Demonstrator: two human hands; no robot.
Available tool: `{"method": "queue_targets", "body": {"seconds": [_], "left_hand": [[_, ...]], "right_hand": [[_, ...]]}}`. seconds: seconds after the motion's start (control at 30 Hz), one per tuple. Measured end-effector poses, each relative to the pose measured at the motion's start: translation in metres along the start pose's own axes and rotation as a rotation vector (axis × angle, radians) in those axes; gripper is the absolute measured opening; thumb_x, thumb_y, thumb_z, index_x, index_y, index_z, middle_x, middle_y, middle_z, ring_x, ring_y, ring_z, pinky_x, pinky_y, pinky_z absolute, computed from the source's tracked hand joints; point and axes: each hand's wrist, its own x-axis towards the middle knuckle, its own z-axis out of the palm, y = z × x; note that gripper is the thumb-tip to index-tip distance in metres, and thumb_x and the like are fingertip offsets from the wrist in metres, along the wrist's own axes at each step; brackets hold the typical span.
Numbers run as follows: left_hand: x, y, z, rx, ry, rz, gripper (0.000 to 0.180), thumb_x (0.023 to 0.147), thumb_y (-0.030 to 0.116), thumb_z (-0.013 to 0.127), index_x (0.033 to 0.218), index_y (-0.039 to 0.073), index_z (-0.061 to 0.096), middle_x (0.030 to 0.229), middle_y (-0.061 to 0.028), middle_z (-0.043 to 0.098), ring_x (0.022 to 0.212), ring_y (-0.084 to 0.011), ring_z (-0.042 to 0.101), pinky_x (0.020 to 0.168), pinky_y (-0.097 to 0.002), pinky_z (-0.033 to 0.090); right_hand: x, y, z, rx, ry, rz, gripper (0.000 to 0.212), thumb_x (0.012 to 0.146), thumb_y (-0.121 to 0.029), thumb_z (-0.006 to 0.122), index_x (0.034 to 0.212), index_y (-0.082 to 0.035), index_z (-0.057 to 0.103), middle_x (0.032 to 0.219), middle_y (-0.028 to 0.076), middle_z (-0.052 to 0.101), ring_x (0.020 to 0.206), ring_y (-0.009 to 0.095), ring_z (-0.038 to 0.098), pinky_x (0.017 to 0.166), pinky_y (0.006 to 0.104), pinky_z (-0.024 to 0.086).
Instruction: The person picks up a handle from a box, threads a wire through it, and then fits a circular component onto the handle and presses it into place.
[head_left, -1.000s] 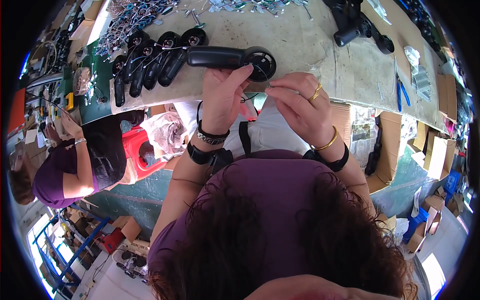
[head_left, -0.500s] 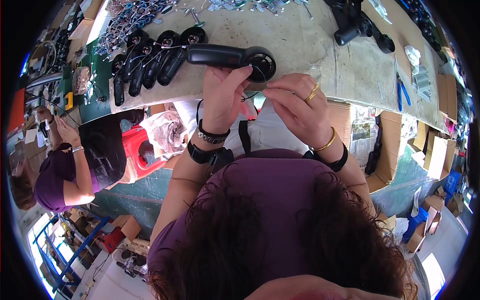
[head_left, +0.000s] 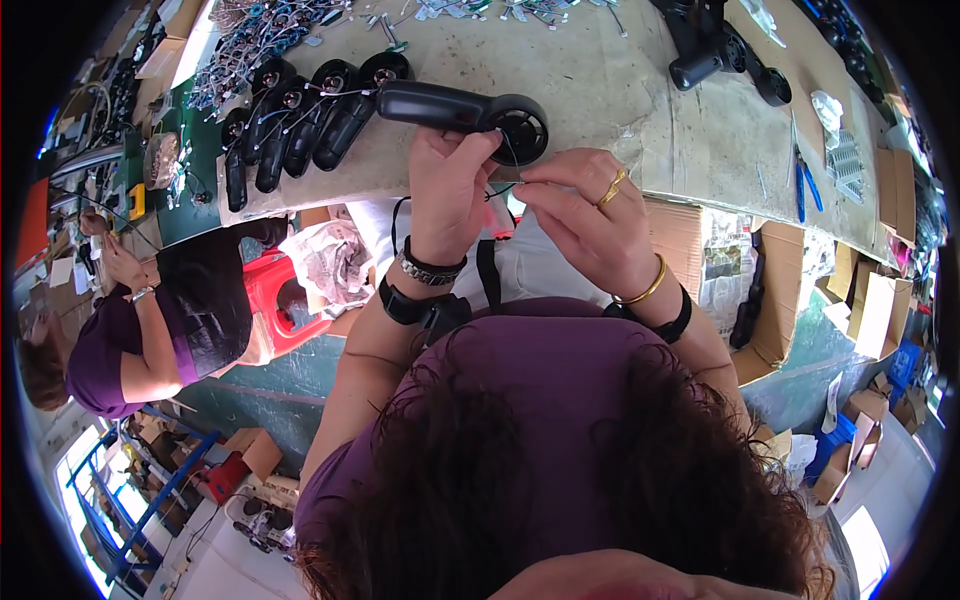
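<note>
My left hand [head_left: 446,190] is closed on a black handheld fan housing [head_left: 432,106]. Its long handle points left and its round ring head lies to the right, over the front edge of the table. The thumb rests by the ring's near left side. A thin wire [head_left: 514,152] runs down from the ring to my right hand [head_left: 592,218], whose thumb and forefinger are pinched on its end. A dark cord also shows between the two hands. To the left, several similar black housings [head_left: 329,138] lie side by side with thin wires across their round ends.
Heaps of small wired parts [head_left: 262,42] cover the table's far left. More black fan parts [head_left: 705,62] and blue-handled pliers [head_left: 803,186] lie at right. Below the table stand an open cardboard box [head_left: 782,310] and a red stool [head_left: 268,305]. Another person [head_left: 130,350] works at left.
My right hand has moved slightly left and down, drawing the wire lower below the ring. The housing and my left hand have barely shifted.
</note>
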Motion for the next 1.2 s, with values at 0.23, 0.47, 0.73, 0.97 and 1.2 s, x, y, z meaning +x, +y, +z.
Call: {"method": "queue_targets", "body": {"seconds": [0.23,0.47,0.73,0.97,1.2], "left_hand": [[0.003,-0.007,-0.003,0.002,-0.025,0.004,0.026,0.088,-0.007,0.064,0.111,0.000,0.056,0.099,-0.0080,0.067,0.091,-0.0152,0.068,0.078,-0.0293,0.056],[-0.002,-0.003,0.010,0.078,-0.048,0.030,0.030,0.092,-0.003,0.068,0.119,0.001,0.055,0.111,-0.0099,0.065,0.099,-0.0177,0.068,0.085,-0.0323,0.059],[-0.004,-0.004,0.009,0.048,-0.133,-0.011,0.032,0.095,-0.003,0.066,0.124,0.001,0.054,0.118,-0.0096,0.063,0.105,-0.0212,0.068,0.089,-0.0368,0.060],[-0.005,-0.004,0.010,0.043,-0.139,-0.024,0.034,0.095,-0.004,0.065,0.126,0.000,0.054,0.121,-0.0112,0.063,0.108,-0.0223,0.067,0.092,-0.0394,0.060],[-0.008,-0.005,0.015,0.109,-0.135,0.028,0.031,0.098,-0.001,0.060,0.128,-0.001,0.053,0.126,-0.0144,0.062,0.107,-0.0249,0.068,0.089,-0.0398,0.061]], "right_hand": [[0.001,0.000,0.001,-0.042,0.049,0.043,0.031,0.072,0.007,0.078,0.101,-0.002,0.072,0.102,0.010,0.070,0.092,0.027,0.067,0.078,0.0359,0.054],[0.003,0.003,0.002,-0.031,0.228,0.234,0.029,0.075,0.011,0.076,0.101,-0.002,0.074,0.104,0.011,0.071,0.090,0.025,0.069,0.075,0.0314,0.055],[0.003,0.010,-0.003,-0.061,0.160,0.207,0.030,0.075,0.012,0.076,0.101,-0.002,0.076,0.102,0.010,0.070,0.091,0.024,0.068,0.075,0.0309,0.055],[-0.001,0.021,-0.005,-0.158,0.114,0.037,0.039,0.066,0.012,0.075,0.102,-0.004,0.078,0.102,0.008,0.068,0.095,0.025,0.066,0.077,0.0342,0.055],[-0.003,0.028,-0.007,-0.179,0.081,0.000,0.040,0.066,0.011,0.074,0.102,-0.005,0.078,0.104,0.008,0.069,0.095,0.026,0.066,0.078,0.0356,0.055]]}}
